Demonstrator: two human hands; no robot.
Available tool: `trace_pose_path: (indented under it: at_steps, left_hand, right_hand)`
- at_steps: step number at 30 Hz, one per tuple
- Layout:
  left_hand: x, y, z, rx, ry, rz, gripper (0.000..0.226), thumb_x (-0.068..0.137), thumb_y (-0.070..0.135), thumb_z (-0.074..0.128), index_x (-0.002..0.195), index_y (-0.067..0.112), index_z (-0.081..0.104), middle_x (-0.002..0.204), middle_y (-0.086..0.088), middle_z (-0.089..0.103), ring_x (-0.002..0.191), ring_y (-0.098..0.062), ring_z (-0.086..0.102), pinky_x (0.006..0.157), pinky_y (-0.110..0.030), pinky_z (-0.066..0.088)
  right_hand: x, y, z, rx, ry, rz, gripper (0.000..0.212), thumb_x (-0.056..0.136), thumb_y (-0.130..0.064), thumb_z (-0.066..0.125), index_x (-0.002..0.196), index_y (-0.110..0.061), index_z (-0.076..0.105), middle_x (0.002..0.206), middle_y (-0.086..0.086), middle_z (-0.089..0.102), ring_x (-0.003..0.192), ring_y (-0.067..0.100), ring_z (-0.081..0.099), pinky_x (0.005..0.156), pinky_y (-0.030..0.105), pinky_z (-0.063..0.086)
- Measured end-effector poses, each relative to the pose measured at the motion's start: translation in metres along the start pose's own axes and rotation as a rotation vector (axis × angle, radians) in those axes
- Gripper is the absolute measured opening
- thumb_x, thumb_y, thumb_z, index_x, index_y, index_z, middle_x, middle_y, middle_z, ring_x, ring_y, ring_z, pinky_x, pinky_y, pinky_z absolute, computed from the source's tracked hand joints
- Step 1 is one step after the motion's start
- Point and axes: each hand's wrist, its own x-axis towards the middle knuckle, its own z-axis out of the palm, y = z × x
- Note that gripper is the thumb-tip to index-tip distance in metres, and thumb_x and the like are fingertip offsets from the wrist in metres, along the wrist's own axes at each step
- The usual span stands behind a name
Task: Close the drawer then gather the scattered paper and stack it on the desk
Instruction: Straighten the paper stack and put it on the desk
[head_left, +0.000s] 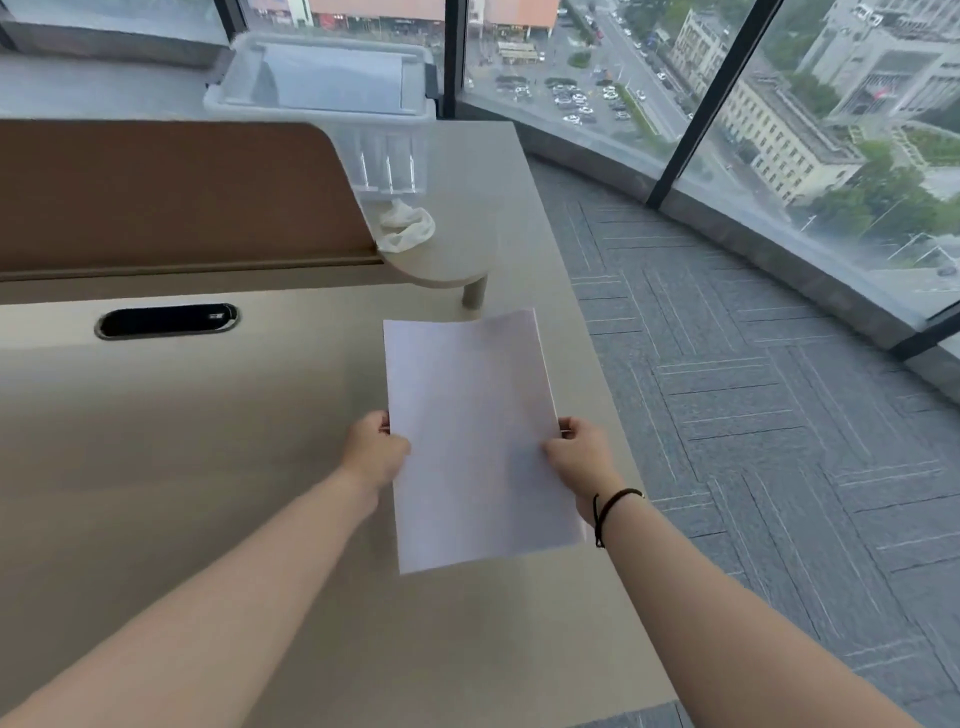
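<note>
Paper (475, 441) held over desk (182, 467) near right edge; sheet count unclear, edges flush. Left hand (375, 453) pinches left edge, right hand (576, 453) pinches right edge; fingers under sheet hidden. Drawer not visible. Clear bin (332, 104) on shelf behind, contents blurred; crumpled white thing (408, 226) beside it.

White rectangular paper sheet (475, 441): smooth, matt.
Beige laminate desk top (208, 467): smooth, low sheen.
Clear plastic storage bin (332, 98): glossy, translucent.
Grey carpet floor (753, 415): rough, woven.
</note>
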Motion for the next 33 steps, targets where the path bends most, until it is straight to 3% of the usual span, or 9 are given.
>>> trace_pose_path:
  at_steps: [2,5,9,12,14,18,24,31,33]
  left_hand:
    - [0.017,0.002,0.019,-0.040,0.009,-0.031,0.026,0.075,-0.007,0.050,0.084,0.011,0.066,0.099,-0.021,0.072,0.081,-0.031,0.065,0.069,-0.040,0.048]
    - [0.046,0.008,0.041,-0.074,0.055,-0.056,0.029,0.078,-0.009,0.051,0.081,0.013,0.068,0.101,-0.021,0.074,0.080,-0.030,0.066,0.071,-0.039,0.050]
    - [0.084,0.014,0.058,-0.076,0.108,-0.055,0.031,0.080,-0.009,0.054,0.077,0.019,0.067,0.094,-0.013,0.074,0.081,-0.030,0.070,0.060,-0.031,0.055]
    - [0.103,0.011,0.063,-0.056,0.120,-0.064,0.028,0.079,-0.008,0.057,0.089,0.015,0.070,0.093,-0.008,0.074,0.093,-0.031,0.072,0.083,-0.043,0.059]
    - [0.110,0.008,0.066,-0.042,0.128,-0.067,0.028,0.079,-0.007,0.058,0.088,0.017,0.069,0.092,-0.005,0.074,0.093,-0.030,0.072,0.086,-0.042,0.058]
    - [0.114,0.006,0.068,-0.076,0.152,-0.049,0.031,0.074,-0.004,0.059,0.080,0.024,0.069,0.091,-0.002,0.077,0.090,-0.027,0.074,0.086,-0.044,0.059]
    - [0.108,0.011,0.074,-0.167,0.179,-0.031,0.039,0.081,-0.007,0.058,0.079,0.031,0.067,0.088,0.003,0.075,0.088,-0.024,0.074,0.084,-0.040,0.060]
    - [0.106,0.018,0.075,-0.220,0.134,-0.008,0.031,0.081,0.000,0.053,0.088,0.020,0.076,0.095,-0.004,0.079,0.092,-0.030,0.075,0.085,-0.048,0.059]
    - [0.103,0.018,0.074,-0.184,0.147,0.005,0.023,0.079,0.004,0.052,0.081,0.014,0.073,0.085,-0.005,0.078,0.080,-0.031,0.072,0.077,-0.038,0.059]
  right_hand:
    - [0.030,0.001,-0.011,-0.034,-0.031,0.004,0.024,0.081,0.004,0.051,0.090,-0.008,0.069,0.089,0.014,0.073,0.073,0.027,0.066,0.074,0.050,0.059]
    - [0.071,0.000,-0.020,-0.067,-0.069,-0.002,0.027,0.082,0.005,0.050,0.092,-0.008,0.071,0.092,0.013,0.075,0.072,0.027,0.068,0.070,0.043,0.060]
    - [0.114,-0.009,-0.016,-0.063,-0.110,-0.046,0.027,0.083,0.004,0.051,0.087,-0.015,0.070,0.095,0.011,0.075,0.077,0.028,0.067,0.077,0.047,0.059]
    - [0.136,-0.009,-0.009,-0.037,-0.099,-0.046,0.026,0.084,0.004,0.050,0.091,-0.014,0.068,0.092,0.010,0.073,0.077,0.029,0.067,0.078,0.049,0.059]
    - [0.146,-0.001,-0.005,0.006,-0.067,-0.009,0.027,0.085,0.005,0.050,0.096,-0.012,0.068,0.088,0.007,0.070,0.075,0.027,0.066,0.079,0.047,0.059]
    - [0.155,0.013,-0.002,0.109,-0.004,0.064,0.031,0.083,0.003,0.055,0.107,-0.008,0.070,0.094,0.009,0.074,0.077,0.026,0.067,0.083,0.047,0.058]
    - [0.156,0.009,-0.002,0.155,-0.008,0.105,0.025,0.082,0.002,0.057,0.086,-0.020,0.069,0.087,0.005,0.074,0.076,0.026,0.066,0.083,0.045,0.058]
    - [0.151,0.002,0.001,0.064,-0.013,0.031,0.031,0.081,0.000,0.052,0.082,-0.023,0.072,0.081,0.000,0.073,0.071,0.023,0.064,0.071,0.037,0.057]
    - [0.145,0.002,0.005,-0.026,-0.022,-0.061,0.026,0.083,-0.004,0.052,0.086,-0.020,0.072,0.085,0.003,0.072,0.076,0.024,0.063,0.069,0.034,0.052]
